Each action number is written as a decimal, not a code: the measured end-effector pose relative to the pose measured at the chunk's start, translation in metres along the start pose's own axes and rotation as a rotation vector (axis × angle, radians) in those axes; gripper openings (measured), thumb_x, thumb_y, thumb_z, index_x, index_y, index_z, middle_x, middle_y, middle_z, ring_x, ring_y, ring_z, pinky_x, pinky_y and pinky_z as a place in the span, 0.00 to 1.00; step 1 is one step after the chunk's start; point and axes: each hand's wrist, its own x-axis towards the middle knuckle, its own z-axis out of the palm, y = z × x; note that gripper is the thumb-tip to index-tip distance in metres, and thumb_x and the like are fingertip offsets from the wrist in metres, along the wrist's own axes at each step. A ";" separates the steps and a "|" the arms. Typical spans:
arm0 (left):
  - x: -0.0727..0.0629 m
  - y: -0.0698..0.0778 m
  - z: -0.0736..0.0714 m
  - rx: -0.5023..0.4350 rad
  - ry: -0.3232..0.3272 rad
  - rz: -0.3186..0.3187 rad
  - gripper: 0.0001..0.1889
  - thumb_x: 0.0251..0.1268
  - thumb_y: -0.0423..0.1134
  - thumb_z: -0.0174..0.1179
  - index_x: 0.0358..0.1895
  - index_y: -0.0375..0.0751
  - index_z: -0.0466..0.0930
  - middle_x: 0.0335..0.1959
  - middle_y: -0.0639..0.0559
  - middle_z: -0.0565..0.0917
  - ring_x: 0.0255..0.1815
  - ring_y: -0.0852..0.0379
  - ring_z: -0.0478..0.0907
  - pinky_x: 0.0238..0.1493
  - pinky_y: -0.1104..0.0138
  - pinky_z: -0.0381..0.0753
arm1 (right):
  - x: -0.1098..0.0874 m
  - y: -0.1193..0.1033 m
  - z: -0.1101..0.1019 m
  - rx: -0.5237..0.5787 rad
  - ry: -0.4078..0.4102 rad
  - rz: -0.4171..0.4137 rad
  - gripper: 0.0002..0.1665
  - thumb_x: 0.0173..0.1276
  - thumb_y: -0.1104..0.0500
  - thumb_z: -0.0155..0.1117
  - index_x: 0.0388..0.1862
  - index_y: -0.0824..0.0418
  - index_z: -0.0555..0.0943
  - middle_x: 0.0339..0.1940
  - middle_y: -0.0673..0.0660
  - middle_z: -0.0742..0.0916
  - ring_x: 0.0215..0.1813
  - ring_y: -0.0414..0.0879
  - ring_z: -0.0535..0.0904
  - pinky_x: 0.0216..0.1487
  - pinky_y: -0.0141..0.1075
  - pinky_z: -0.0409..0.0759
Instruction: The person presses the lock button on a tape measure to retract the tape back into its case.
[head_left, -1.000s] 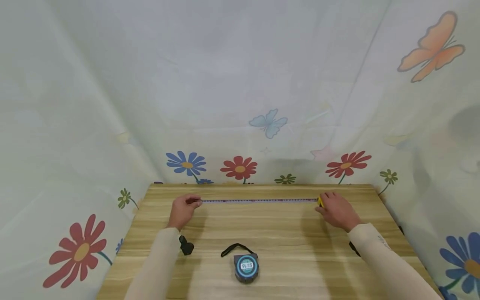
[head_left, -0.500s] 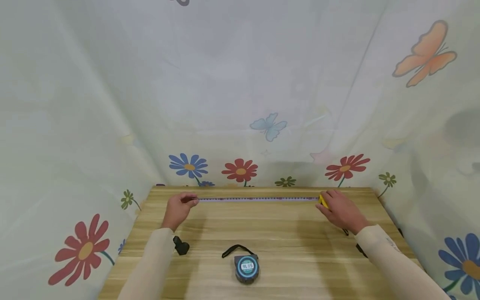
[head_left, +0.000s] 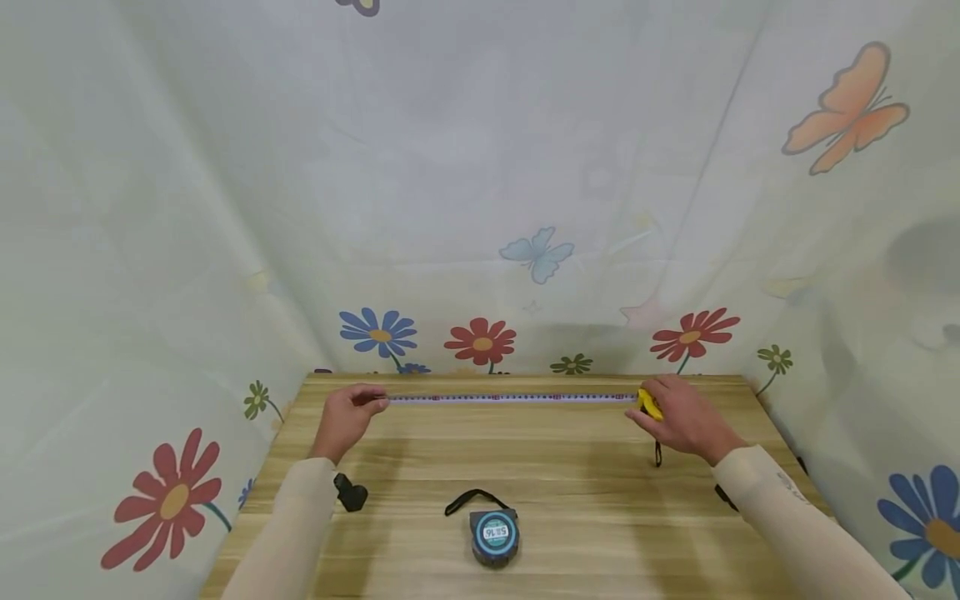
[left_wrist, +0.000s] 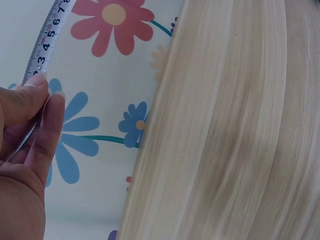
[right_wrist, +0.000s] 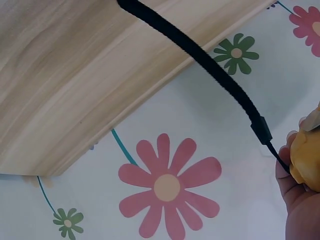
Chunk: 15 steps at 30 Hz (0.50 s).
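Note:
Between the two hands a white measuring blade (head_left: 495, 398) with dark and red marks is stretched out nearly level, above the far part of the table. My left hand (head_left: 348, 418) pinches its free end between thumb and fingers; in the left wrist view the blade (left_wrist: 48, 42) shows low numbers beside the thumb. The yellow tape measure (head_left: 649, 404) is gripped by my right hand (head_left: 686, 417), which covers much of its case. From that case a black wrist strap (right_wrist: 200, 55) hangs loose in the right wrist view.
A second tape measure (head_left: 494, 535), blue and black with a strap, lies on the wooden table (head_left: 525, 467) near the front. A small black object (head_left: 350, 493) lies by the left forearm, another dark one (head_left: 725, 497) under the right sleeve. A flower-printed sheet (head_left: 480, 167) hangs behind.
My left hand has moved left, so a slightly longer stretch of blade shows. The right hand has turned a little, and the yellow tape's strap now hangs in sight below it.

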 end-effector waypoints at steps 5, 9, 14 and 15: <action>-0.002 0.000 -0.006 -0.008 -0.008 0.007 0.11 0.73 0.36 0.66 0.54 0.40 0.88 0.50 0.41 0.90 0.49 0.51 0.88 0.51 0.60 0.88 | 0.001 -0.003 -0.003 0.000 0.016 -0.014 0.21 0.68 0.44 0.72 0.42 0.61 0.81 0.37 0.54 0.83 0.35 0.44 0.72 0.37 0.39 0.77; -0.005 0.003 -0.009 0.003 -0.011 0.005 0.11 0.73 0.37 0.66 0.54 0.41 0.89 0.51 0.42 0.90 0.50 0.50 0.88 0.52 0.59 0.88 | 0.001 -0.005 -0.005 -0.012 0.026 -0.020 0.21 0.68 0.44 0.73 0.42 0.60 0.81 0.37 0.55 0.84 0.35 0.44 0.73 0.37 0.39 0.78; -0.005 -0.001 -0.011 0.005 -0.012 0.027 0.12 0.73 0.37 0.66 0.55 0.40 0.88 0.51 0.42 0.90 0.48 0.55 0.87 0.53 0.55 0.88 | -0.001 -0.008 -0.006 -0.035 0.046 -0.031 0.21 0.67 0.44 0.73 0.41 0.60 0.81 0.37 0.55 0.85 0.34 0.45 0.75 0.37 0.41 0.81; -0.005 -0.002 -0.011 -0.001 -0.011 0.027 0.12 0.73 0.37 0.66 0.55 0.40 0.88 0.51 0.42 0.90 0.47 0.55 0.87 0.53 0.55 0.89 | -0.001 -0.009 -0.006 -0.032 0.048 -0.034 0.21 0.67 0.44 0.73 0.41 0.60 0.81 0.36 0.54 0.85 0.33 0.44 0.74 0.36 0.40 0.80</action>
